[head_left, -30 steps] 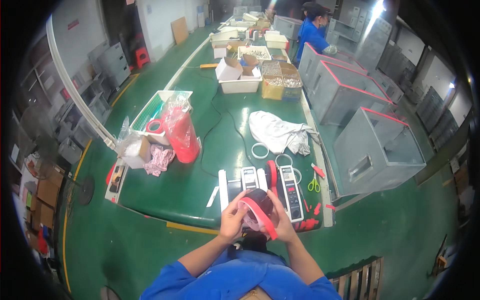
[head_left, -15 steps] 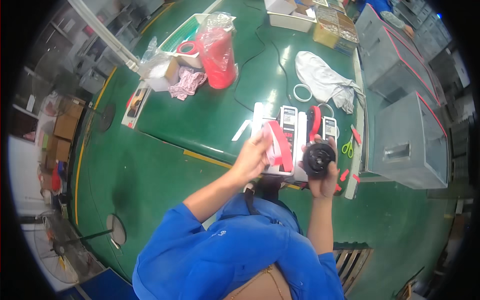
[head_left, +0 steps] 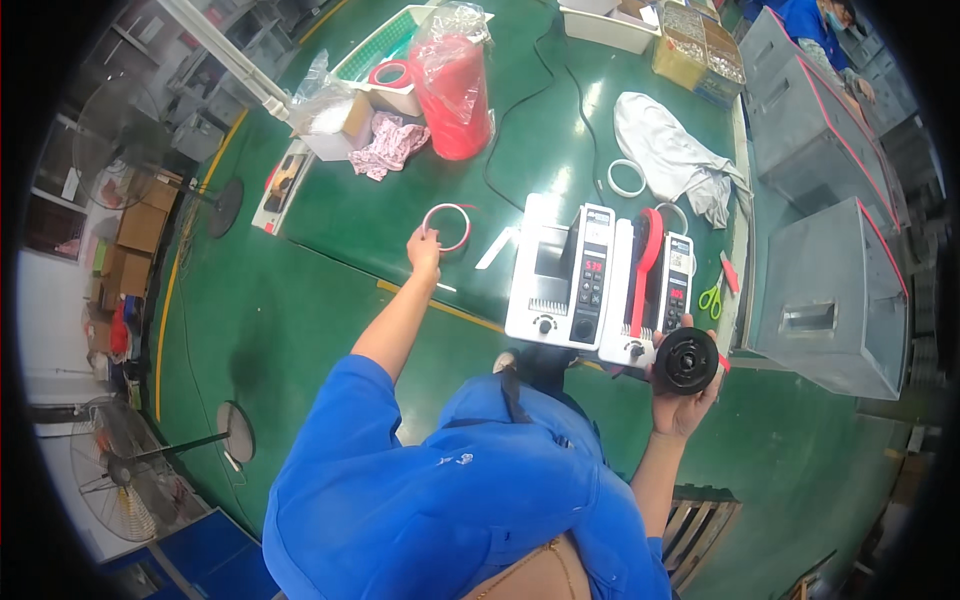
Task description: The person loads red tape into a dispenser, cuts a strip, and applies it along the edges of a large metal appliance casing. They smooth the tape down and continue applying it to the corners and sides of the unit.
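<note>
My left hand (head_left: 425, 253) is pinched on the near side of a thin red-and-white tape ring (head_left: 464, 236), just over the green table. My right hand (head_left: 683, 408) is wrapped from below round a black round reel (head_left: 688, 360), with its ribbed face turned up. Between my hands stand two white electric tape dispensers. The left one (head_left: 523, 310) has a hollow bay and a lit display. In the right dispenser (head_left: 619, 345) a red tape roll (head_left: 652, 235) is mounted beside the button panel.
Green-handled scissors (head_left: 711, 300), two white rings and a pale grey cloth (head_left: 650, 140) lie right and behind. A red wrapped roll (head_left: 455, 110) and pink cloth (head_left: 388, 147) are far left. Grey metal boxes (head_left: 828, 300) line the right edge, with a person beyond.
My left hand has moved left, carrying the tape ring away from the dispensers. My right hand has shifted right and slightly nearer with the black reel. The dispensers' fronts are now uncovered.
</note>
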Motion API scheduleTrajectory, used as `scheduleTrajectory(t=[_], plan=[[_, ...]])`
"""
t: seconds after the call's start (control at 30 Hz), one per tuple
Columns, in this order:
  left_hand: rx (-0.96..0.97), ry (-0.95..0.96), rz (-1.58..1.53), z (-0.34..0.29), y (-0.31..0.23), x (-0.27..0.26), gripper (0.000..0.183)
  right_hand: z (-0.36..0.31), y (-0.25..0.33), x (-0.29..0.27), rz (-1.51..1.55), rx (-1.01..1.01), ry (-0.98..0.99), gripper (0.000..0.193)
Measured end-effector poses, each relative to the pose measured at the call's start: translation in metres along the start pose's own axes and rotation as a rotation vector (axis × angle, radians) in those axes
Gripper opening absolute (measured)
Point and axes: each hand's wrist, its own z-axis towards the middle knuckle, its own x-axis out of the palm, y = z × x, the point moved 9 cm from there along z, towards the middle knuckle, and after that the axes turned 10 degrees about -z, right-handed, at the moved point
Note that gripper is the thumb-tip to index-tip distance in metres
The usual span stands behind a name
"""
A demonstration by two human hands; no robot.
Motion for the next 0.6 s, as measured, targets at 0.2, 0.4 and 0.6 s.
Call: scheduleTrajectory(t=[0.2,0.4,0.6], plan=[[0.318,-0.229,0.699,-0.001,-0.014,-0.012,0.048,0.001,-0.012,-0.015,-0.089,0.023,-0.013,0.061],[0.426,0.021,0.372,-0.030,-0.060,0.020,0.049,0.006,-0.015,-0.011,-0.276,0.006,-0.076,0.072],[0.859,0.404,0.185,-0.086,-0.166,0.108,0.030,0.011,-0.023,0.004,-0.377,0.075,-0.017,0.083]])
